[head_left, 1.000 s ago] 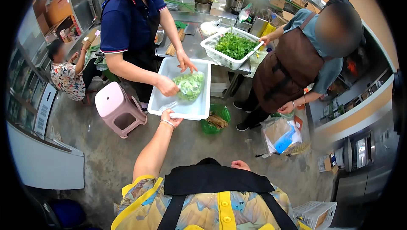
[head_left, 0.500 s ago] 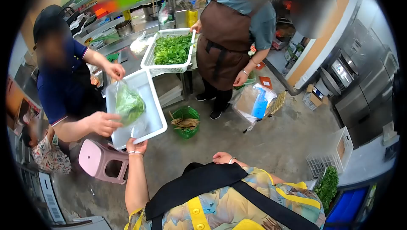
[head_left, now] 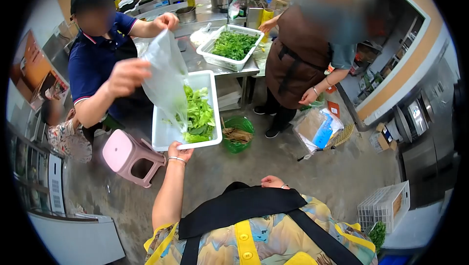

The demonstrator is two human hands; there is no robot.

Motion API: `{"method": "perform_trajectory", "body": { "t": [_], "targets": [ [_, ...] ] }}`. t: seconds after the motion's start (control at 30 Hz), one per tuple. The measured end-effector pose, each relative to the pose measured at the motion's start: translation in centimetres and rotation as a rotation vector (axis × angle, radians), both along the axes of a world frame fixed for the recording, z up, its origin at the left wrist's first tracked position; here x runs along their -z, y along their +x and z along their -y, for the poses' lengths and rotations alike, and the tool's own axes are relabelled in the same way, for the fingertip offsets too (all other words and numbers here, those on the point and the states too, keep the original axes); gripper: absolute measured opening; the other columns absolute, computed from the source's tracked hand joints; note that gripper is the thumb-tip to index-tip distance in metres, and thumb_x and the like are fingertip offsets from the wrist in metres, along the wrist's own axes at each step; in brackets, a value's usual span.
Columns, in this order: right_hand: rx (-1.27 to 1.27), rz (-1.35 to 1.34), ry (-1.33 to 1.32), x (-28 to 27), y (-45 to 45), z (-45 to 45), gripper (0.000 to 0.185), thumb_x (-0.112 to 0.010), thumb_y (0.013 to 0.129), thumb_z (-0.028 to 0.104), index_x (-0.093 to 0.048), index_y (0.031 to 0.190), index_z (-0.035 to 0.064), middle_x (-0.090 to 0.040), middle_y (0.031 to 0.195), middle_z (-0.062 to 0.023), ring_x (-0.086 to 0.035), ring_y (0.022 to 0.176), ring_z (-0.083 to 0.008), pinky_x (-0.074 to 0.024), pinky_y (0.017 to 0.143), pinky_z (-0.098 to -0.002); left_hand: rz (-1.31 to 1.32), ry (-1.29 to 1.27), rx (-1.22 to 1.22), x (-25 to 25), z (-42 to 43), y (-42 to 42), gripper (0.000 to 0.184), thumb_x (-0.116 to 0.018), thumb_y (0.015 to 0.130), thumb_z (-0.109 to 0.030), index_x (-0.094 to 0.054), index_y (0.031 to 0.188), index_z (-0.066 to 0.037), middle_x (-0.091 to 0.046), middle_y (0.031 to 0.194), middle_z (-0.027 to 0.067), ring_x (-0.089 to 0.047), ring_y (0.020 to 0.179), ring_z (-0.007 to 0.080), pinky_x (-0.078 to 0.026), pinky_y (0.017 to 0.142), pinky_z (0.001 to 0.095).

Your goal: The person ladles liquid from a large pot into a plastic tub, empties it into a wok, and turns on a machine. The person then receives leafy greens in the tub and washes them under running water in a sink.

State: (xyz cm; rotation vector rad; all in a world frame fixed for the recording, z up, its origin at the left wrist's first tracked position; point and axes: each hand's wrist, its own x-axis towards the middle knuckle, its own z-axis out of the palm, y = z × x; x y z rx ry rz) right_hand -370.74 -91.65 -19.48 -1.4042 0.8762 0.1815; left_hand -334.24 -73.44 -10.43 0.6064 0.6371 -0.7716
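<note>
My left hand grips the near rim of a white plastic tray, which is held out in front of me. Leafy lettuce lies in the tray's right part. Above it, a co-worker in a navy shirt holds a clear plastic bag upended, its mouth down at the greens. One of that person's hands is at the bag's top, the other beside it. My right hand is low in front of my body, fingers curled, apparently with nothing in them.
A white basket of green herbs stands on the steel table, by a person in a brown apron. A pink stool, a green bin of brown stalks and a stand with papers are on the floor. White crate at right.
The co-worker has lifted and upended the bag, and its lettuce now lies in the tray. My left hand still grips the rim. The view has shifted, so the scene sits further right.
</note>
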Motion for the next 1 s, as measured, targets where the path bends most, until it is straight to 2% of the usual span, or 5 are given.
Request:
{"method": "perform_trajectory", "body": {
  "t": [0.17, 0.63, 0.73, 0.83, 1.0],
  "targets": [
    [0.009, -0.032, -0.014, -0.2, 0.3, -0.1, 0.027, -0.063, 0.073, 0.014, -0.056, 0.095, 0.0002, -0.06, 0.079, -0.0055, -0.057, 0.071, -0.0125, -0.0468, 0.065, -0.0252, -0.046, -0.043, 0.032, -0.1, -0.3, -0.5, 0.052, -0.045, 0.062, -0.007, -0.037, 0.111, 0.007, -0.041, 0.113, 0.023, -0.045, 0.105, 0.0386, -0.038, 0.089, 0.056],
    [0.052, -0.028, -0.012, 0.7, -0.5, 0.5, 0.03, -0.064, 0.072, 0.013, -0.055, 0.097, -0.0003, -0.06, 0.079, -0.0057, -0.057, 0.071, -0.0116, -0.0462, 0.065, -0.0242, -0.004, -0.065, 0.035, -0.9, 0.0, -0.5, 0.053, -0.047, 0.06, -0.008, -0.04, 0.112, 0.002, -0.041, 0.115, 0.0222, -0.041, 0.109, 0.0371, -0.035, 0.093, 0.0543],
    [0.05, 0.017, -0.034, 1.6, -1.4, 0.7, 0.034, -0.062, 0.074, 0.024, -0.055, 0.101, 0.0035, -0.061, 0.084, -0.0075, -0.059, 0.077, -0.0155, -0.0463, 0.07, -0.0277, -0.102, -0.083, 0.005, 0.7, -0.5, 0.2, 0.048, -0.048, 0.062, -0.009, -0.043, 0.108, 0.002, -0.044, 0.114, 0.0236, -0.045, 0.105, 0.0384, -0.035, 0.092, 0.0539],
    [-0.529, -0.108, -0.519, 1.4, -3.2, 0.8, 0.042, -0.048, 0.077, 0.049, -0.058, 0.103, 0.0171, -0.06, 0.101, -0.0068, -0.054, 0.098, -0.0243, -0.0414, 0.084, -0.0355, 0.018, -0.111, 0.043, 3.1, -2.2, 0.7, 0.038, -0.05, 0.062, -0.009, -0.044, 0.096, 0.006, -0.05, 0.105, 0.022, -0.047, 0.101, 0.0374, -0.037, 0.089, 0.0542],
    [0.069, -0.162, -0.079, 0.1, -10.1, -1.6, 0.035, -0.052, 0.079, 0.04, -0.061, 0.097, 0.012, -0.062, 0.097, -0.0066, -0.056, 0.091, -0.0175, -0.0424, 0.08, -0.0314, 0.085, -0.044, 0.275, 4.6, -3.0, 4.3, 0.045, -0.048, 0.062, -0.015, -0.046, 0.095, 0.015, -0.055, 0.099, 0.0258, -0.052, 0.096, 0.0384, -0.045, 0.085, 0.0477]
  ]
}}
